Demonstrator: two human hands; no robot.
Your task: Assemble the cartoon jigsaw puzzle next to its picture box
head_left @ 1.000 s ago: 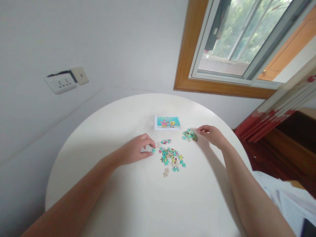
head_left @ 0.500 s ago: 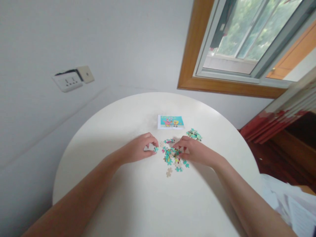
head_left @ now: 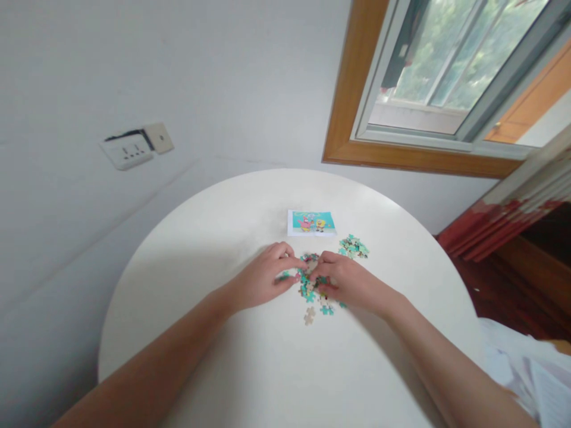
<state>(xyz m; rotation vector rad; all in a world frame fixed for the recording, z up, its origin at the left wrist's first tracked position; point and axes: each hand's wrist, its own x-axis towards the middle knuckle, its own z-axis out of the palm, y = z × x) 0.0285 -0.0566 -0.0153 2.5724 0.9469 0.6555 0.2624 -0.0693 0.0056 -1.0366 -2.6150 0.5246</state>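
On the round white table (head_left: 267, 374) lies a loose pile of small jigsaw puzzle pieces (head_left: 307, 291), mostly teal with some beige backs. My left hand (head_left: 267, 274) reaches in from the left, thumb and index finger apart, their tips at the pile's left edge. A teal puzzle piece (head_left: 284, 275) shows on the table between that thumb and the fingers. From the right, my right hand (head_left: 345, 279) is over the pile with its fingers spread and bent down among the pieces; some pieces are hidden under it. A beige piece (head_left: 309, 315) sits apart at the near side.
Behind the pile stands or lies a picture card (head_left: 312, 223) with two cartoon figures. A second heap of puzzle pieces (head_left: 354, 245) is to its right. White papers (head_left: 521, 362) are beyond the table's right edge. A wall with a socket (head_left: 129, 151) borders the far side.
My left hand has moved right to the pile, and its fingers have parted from the teal piece they pinched. My right hand has shifted slightly, its fingers still among the pieces.
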